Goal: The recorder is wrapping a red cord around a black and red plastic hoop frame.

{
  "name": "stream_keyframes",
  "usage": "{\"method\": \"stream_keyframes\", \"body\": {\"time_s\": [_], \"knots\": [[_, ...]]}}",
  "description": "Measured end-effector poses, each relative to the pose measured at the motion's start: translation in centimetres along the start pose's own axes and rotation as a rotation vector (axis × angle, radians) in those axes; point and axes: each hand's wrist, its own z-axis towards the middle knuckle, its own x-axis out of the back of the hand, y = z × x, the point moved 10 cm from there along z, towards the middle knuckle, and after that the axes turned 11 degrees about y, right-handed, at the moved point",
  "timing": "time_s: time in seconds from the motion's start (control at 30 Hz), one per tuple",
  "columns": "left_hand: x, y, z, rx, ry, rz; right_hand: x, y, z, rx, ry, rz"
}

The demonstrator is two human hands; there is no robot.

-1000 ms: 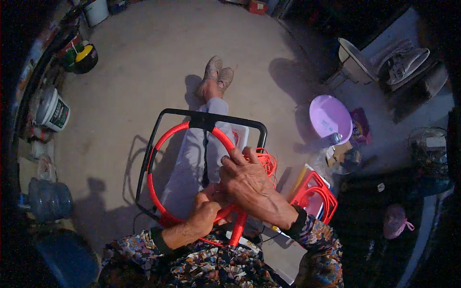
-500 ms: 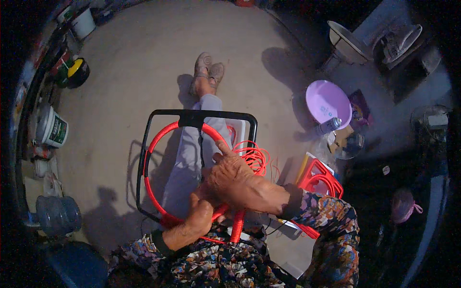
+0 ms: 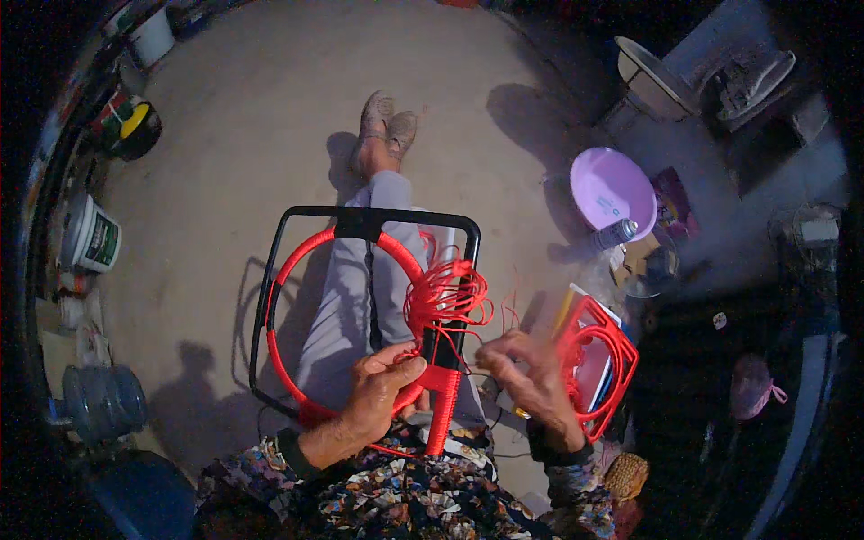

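A black rectangular frame [image 3: 472,236] with an inner ring [image 3: 277,355] wrapped in red cord rests over my lap. My left hand [image 3: 382,391] is closed at the ring's lower right, thumb and forefinger pinching the red cord there. Beside it, a short bar [image 3: 441,418] closely wound in red runs down towards my body. A loose bundle of red cord [image 3: 447,292] hangs over the frame's right side. From it a strand stretches to my right hand [image 3: 531,382], which is off to the right, slightly blurred, its fingertips drawn together at the strand.
To my right a second red-wrapped frame [image 3: 621,373] leans among boxes. Beyond it are a purple basin [image 3: 614,189] and a spray can [image 3: 615,234]. On the left stand a white bucket [image 3: 97,236] and a large water bottle [image 3: 106,402]. My legs [image 3: 391,270] stretch ahead, ankles crossed.
My right hand has moved from over the ring out to the right, drawing a strand with it. The loose cord bundle has shifted left across the frame's side. My left hand stays near the ring.
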Motion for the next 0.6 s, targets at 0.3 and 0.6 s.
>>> {"method": "stream_keyframes", "body": {"time_s": [0.3, 0.6], "knots": [[0.8, -0.1, -0.2, -0.008, 0.061, 0.022, -5.5, 8.3, 1.7, -0.260, -0.038, 0.698], [0.1, 0.5, -0.6, -0.010, 0.013, 0.021, -8.6, 6.9, 0.7, -0.257, -0.309, 0.583]]}}
